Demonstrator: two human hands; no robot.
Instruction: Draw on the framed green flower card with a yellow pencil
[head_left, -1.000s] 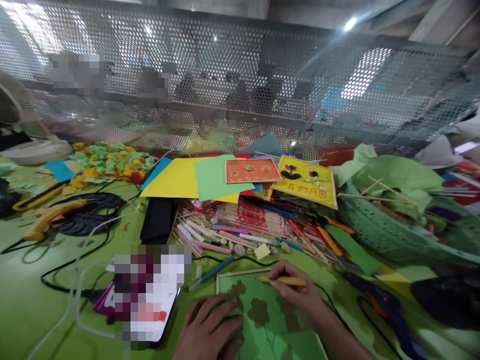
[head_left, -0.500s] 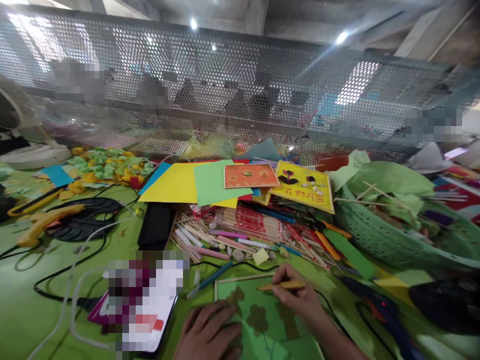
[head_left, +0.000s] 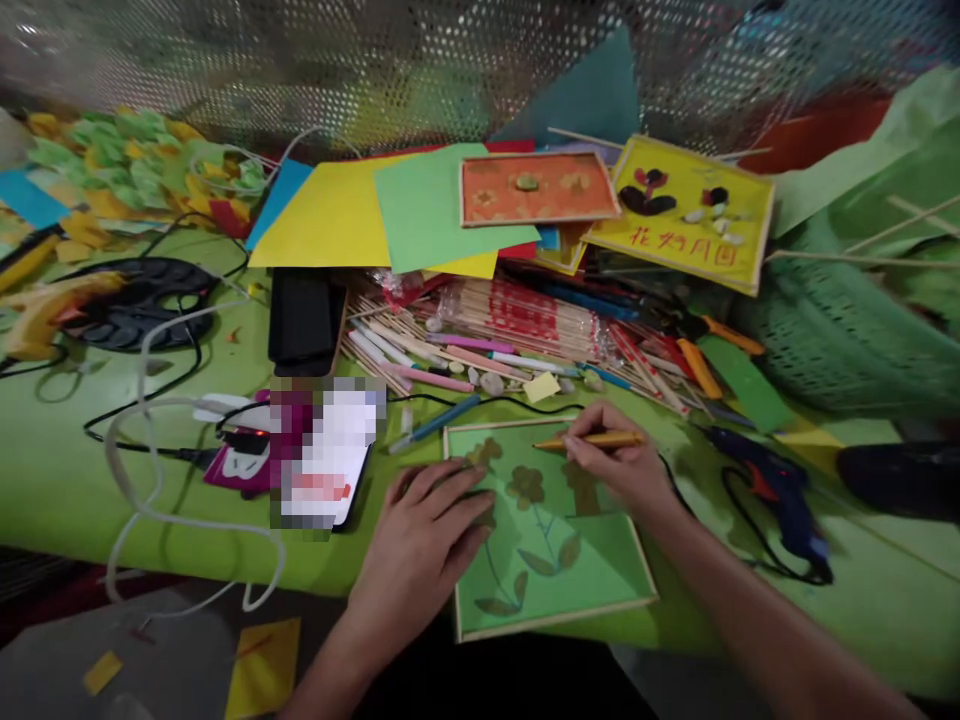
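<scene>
Left hand (head_left: 427,540): flat, palm down, fingers (head_left: 459,492) spread and holding nothing, pressing on the left edge of the green framed card (head_left: 555,560). The fingertips overlap the card's upper left corner.

Right hand (head_left: 628,470): fingers (head_left: 583,452) pinched shut around a yellow pen (head_left: 600,439). The pen lies almost level, tip pointing left and sitting at the far edge of the card, just above the brown flower shapes.

The card lies flat at the near edge of the green table (head_left: 67,470), centre frame, between the two hands. It has a thin wooden border with stems and leaves drawn on it.

Around it:
- phone (head_left: 330,480) just left of the left hand, white cable (head_left: 150,430) looping further left
- blue pen (head_left: 439,423) on the table just beyond the card's far left corner
- blue glue gun (head_left: 776,488) to the right, well clear of the card
- bundle of sticks (head_left: 525,308) and loose pens beyond the card
- far side: yellow paper (head_left: 330,215), green paper (head_left: 431,205), orange framed card (head_left: 536,188), yellow framed card (head_left: 686,215)
- green basket (head_left: 847,335) far right
- black box (head_left: 304,320) beyond the phone
</scene>
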